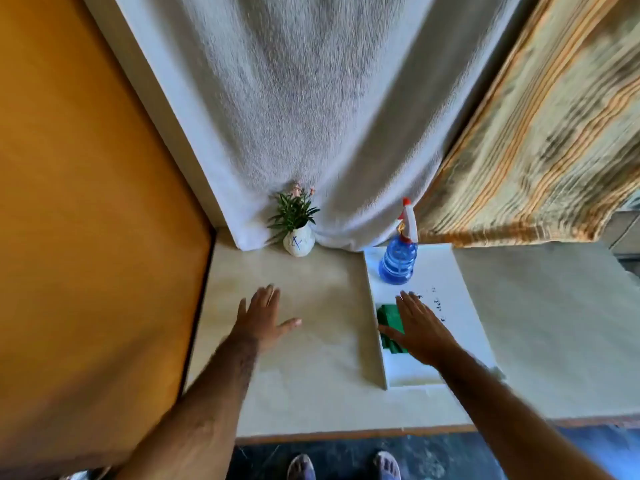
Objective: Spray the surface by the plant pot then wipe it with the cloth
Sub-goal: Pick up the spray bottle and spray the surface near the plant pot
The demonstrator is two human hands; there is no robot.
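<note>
A small white plant pot (298, 241) with green leaves and pink flowers stands at the back of the pale counter (311, 341), against the curtain. A blue spray bottle (399, 259) with a white and red trigger head stands upright at the far end of a white tray (453, 306). A folded green cloth (389, 325) lies on the tray's left side. My left hand (263, 318) hovers flat over the counter in front of the pot, fingers spread. My right hand (420, 329) is spread open above the cloth, partly covering it; whether it touches the cloth is unclear.
An orange panel (86, 220) walls off the left side. A white curtain (294, 116) and a striped curtain (536, 140) hang behind the counter. Small dark specks (438, 303) lie on the tray. The counter's front edge (346, 436) is near my feet.
</note>
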